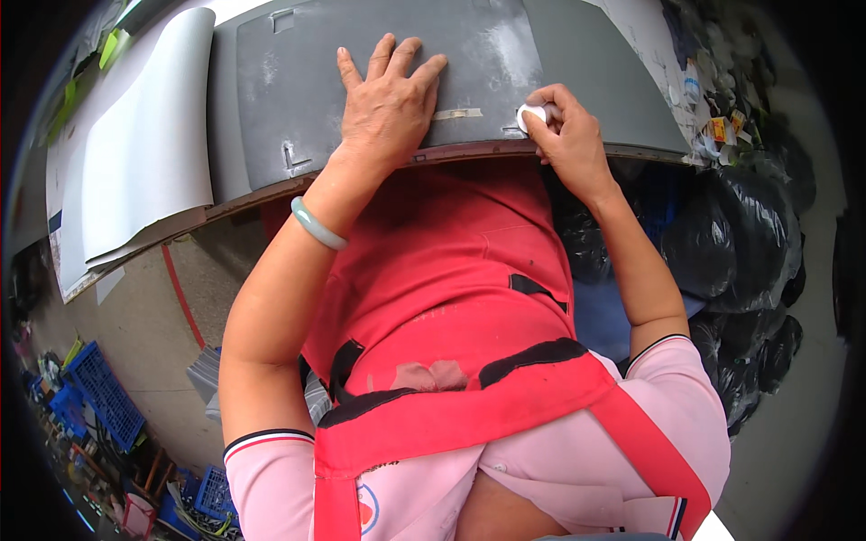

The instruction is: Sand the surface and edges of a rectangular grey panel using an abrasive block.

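Seeing left hand (390, 104) planted palm-down on a scuffed dark grey sheet (307, 99), fingers fanned out and pinching nothing. Using that dark sheet as the landmark here. Down at its near right corner, got right hand (573, 135) pinching a small white disc (530, 117) between thumb and bent fingers. Might be tailor's chalk, but can't swear to it with fingers covering part of it, and can't tell about actual contact with the dark sheet either.

Also spotting a white-edged L-shaped mark (293, 155) at the dark sheet's near left corner and a short tan tape strip (457, 114) on it between both hands. Showing past its right edge, a plain grey sheet (604, 81); off to its left, a curled white sheet (149, 135).

Looks like mid-marking, at a guess, around the dark sheet's near right corner. For the next move, would want firm left-palm pressure against slipping, plus a steady pinch and a light, controlled stroke with the disc.
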Action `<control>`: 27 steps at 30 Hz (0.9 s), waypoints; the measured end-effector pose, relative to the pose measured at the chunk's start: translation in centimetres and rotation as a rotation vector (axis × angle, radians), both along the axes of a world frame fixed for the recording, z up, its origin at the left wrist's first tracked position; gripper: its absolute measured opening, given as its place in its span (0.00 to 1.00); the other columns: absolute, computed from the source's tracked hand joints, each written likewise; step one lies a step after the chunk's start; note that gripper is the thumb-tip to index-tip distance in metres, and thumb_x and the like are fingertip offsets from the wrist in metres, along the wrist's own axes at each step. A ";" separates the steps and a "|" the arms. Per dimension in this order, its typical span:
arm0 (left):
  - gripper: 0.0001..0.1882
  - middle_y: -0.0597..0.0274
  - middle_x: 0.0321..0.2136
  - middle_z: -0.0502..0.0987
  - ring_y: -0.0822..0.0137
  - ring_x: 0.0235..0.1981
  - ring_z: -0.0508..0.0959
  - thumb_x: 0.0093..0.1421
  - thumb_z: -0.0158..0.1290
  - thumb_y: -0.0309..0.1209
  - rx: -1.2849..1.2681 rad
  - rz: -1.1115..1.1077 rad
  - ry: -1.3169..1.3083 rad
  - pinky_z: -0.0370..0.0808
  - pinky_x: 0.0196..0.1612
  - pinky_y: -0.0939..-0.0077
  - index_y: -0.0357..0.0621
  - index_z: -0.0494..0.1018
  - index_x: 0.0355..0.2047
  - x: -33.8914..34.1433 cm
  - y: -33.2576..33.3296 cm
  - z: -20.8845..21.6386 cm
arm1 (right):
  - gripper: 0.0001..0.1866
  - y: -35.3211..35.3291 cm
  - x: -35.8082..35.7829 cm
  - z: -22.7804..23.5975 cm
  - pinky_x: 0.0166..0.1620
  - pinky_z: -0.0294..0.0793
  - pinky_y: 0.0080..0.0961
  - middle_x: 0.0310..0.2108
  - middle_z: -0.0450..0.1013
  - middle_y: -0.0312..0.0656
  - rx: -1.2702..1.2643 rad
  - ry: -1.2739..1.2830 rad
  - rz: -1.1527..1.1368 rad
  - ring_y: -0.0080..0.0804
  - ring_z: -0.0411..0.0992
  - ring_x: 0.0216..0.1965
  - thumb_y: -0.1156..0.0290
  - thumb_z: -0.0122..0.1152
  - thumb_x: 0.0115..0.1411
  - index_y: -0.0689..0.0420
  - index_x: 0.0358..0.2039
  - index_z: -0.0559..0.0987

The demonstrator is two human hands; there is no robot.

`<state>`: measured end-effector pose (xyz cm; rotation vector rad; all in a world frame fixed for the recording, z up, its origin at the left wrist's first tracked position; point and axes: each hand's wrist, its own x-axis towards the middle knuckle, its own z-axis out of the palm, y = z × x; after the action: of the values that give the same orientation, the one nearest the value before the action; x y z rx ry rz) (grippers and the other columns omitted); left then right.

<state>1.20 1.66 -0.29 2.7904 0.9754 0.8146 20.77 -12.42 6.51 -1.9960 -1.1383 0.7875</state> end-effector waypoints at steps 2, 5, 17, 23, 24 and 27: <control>0.16 0.58 0.58 0.72 0.50 0.65 0.66 0.67 0.52 0.36 0.002 0.001 -0.002 0.54 0.63 0.20 0.58 0.77 0.55 0.0 0.0 0.1 | 0.10 0.2 0.7 0.3 0.24 0.71 0.18 0.22 0.69 0.32 -0.024 -0.195 0.166 0.16 0.69 0.20 0.69 0.59 0.65 0.61 0.42 0.76; 0.18 0.62 0.61 0.70 0.53 0.67 0.66 0.69 0.50 0.36 -0.003 0.040 0.079 0.54 0.65 0.26 0.61 0.74 0.58 -0.2 -0.1 0.5 | 0.10 1.5 1.6 3.6 0.25 0.72 0.19 0.22 0.70 0.32 -0.319 0.045 0.240 0.17 0.69 0.21 0.68 0.59 0.65 0.60 0.43 0.76; 0.18 0.59 0.60 0.69 0.51 0.67 0.64 0.67 0.52 0.33 -0.104 0.015 0.054 0.50 0.67 0.26 0.58 0.75 0.57 -0.4 -0.9 1.3 | 0.11 15.1 6.9 -1.6 0.40 0.75 0.33 0.32 0.79 0.45 0.318 -0.491 0.195 0.39 0.77 0.31 0.64 0.64 0.64 0.60 0.38 0.83; 0.18 0.59 0.60 0.69 0.51 0.67 0.64 0.67 0.53 0.33 -0.112 0.018 0.053 0.50 0.67 0.26 0.58 0.75 0.57 -0.3 -0.6 1.4 | 0.10 18.3 7.1 -2.0 0.43 0.76 0.37 0.36 0.80 0.48 0.316 -0.594 0.295 0.47 0.78 0.37 0.65 0.64 0.63 0.59 0.38 0.82; 0.18 0.59 0.60 0.69 0.51 0.67 0.64 0.67 0.53 0.33 -0.112 0.017 0.048 0.50 0.67 0.26 0.58 0.75 0.57 -0.3 -0.6 1.5 | 0.10 18.5 7.0 -2.2 0.44 0.76 0.37 0.37 0.80 0.48 0.321 -0.637 0.318 0.48 0.78 0.38 0.65 0.64 0.63 0.59 0.38 0.83; 0.18 0.59 0.60 0.70 0.51 0.67 0.65 0.66 0.53 0.33 -0.114 0.020 0.040 0.50 0.67 0.26 0.58 0.75 0.56 -0.3 -0.7 1.4 | 0.11 18.6 7.5 -2.7 0.43 0.76 0.36 0.36 0.80 0.47 0.298 -0.705 0.335 0.46 0.78 0.36 0.64 0.63 0.64 0.59 0.38 0.83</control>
<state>0.88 0.97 1.07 2.7136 1.0229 0.6852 28.24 6.23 3.78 -1.8868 -1.8982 0.0202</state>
